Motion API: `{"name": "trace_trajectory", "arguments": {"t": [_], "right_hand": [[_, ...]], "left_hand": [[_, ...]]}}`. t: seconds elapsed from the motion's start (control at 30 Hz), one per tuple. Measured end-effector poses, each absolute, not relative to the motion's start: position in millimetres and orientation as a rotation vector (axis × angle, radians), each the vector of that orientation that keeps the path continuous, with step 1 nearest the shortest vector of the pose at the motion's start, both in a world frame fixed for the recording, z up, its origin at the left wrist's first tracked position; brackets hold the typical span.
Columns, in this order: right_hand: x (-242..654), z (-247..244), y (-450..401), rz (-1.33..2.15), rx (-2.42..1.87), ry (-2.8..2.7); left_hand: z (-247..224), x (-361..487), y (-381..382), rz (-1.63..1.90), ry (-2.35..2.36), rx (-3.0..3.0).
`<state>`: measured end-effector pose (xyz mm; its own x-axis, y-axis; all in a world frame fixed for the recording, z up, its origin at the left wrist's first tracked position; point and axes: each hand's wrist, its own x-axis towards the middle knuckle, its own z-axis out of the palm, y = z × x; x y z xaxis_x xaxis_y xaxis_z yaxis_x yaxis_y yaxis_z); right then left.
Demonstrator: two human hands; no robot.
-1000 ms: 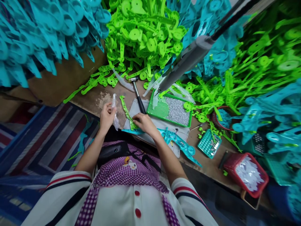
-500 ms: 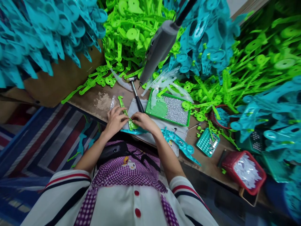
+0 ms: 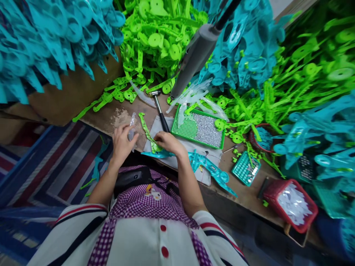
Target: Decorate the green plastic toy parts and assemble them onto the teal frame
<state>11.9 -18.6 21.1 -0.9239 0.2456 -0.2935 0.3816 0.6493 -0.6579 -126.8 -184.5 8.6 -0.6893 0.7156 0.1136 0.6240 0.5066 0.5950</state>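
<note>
My right hand (image 3: 168, 142) has its fingers closed on the lower end of a long lime-green plastic arm (image 3: 145, 126). That arm lies over the tip of a turquoise plastic piece (image 3: 213, 168) along the table edge, whose middle passes behind my right forearm. To the left, my left hand (image 3: 122, 143) is at a clear plastic strip (image 3: 132, 123), its thumb and fingers apart on either side of it. Part of the strip is covered by the thumb. A black-handled hammer (image 3: 161, 112) lies just beyond my right hand.
A green tray (image 3: 184, 127) holds small metal pins, with pale translucent strips above. A grey powered screwdriver (image 3: 194, 59) hangs overhead. Turquoise tray (image 3: 240, 170) and red bin (image 3: 273, 201) stand right. Lime-green parts (image 3: 155, 40) and turquoise parts (image 3: 63, 33) are heaped behind.
My left hand has let go of the lime-green arm and moved left to the clear strip. My right hand stays on the arm. The hanging screwdriver has shifted slightly right in view.
</note>
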Motion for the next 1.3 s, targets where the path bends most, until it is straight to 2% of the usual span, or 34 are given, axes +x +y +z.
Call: {"name": "trace_trajectory", "arguments": {"t": [0.17,0.3,0.43,0.57,0.67,0.77,1.3], "right_hand": [[13.5,19.8,-16.1,-1.138,0.454,2.702],[13.4,19.4,-15.8,-1.139,0.449,2.712],[14.0,18.1,-14.8,-1.159,0.428,2.714],[14.9,16.3,-12.9,-1.181,0.404,2.712],[14.9,14.7,-12.2,-1.189,0.398,2.699],[15.0,14.0,-12.6,-1.191,0.402,2.702],[16.6,16.3,-13.4,-1.239,0.422,2.681]], "left_hand": [[3.0,-139.3,-191.8,0.754,2.651,0.956],[3.6,-142.3,-187.0,0.779,2.708,0.926],[11.8,-149.8,-194.7,1.033,2.568,0.84],[20.0,-144.0,-201.5,1.472,2.105,0.56],[19.8,-131.3,-190.4,1.584,1.803,0.36],[14.9,-124.6,-171.0,1.634,1.699,0.196],[-9.9,-118.0,-150.4,1.504,1.786,0.233]]}}
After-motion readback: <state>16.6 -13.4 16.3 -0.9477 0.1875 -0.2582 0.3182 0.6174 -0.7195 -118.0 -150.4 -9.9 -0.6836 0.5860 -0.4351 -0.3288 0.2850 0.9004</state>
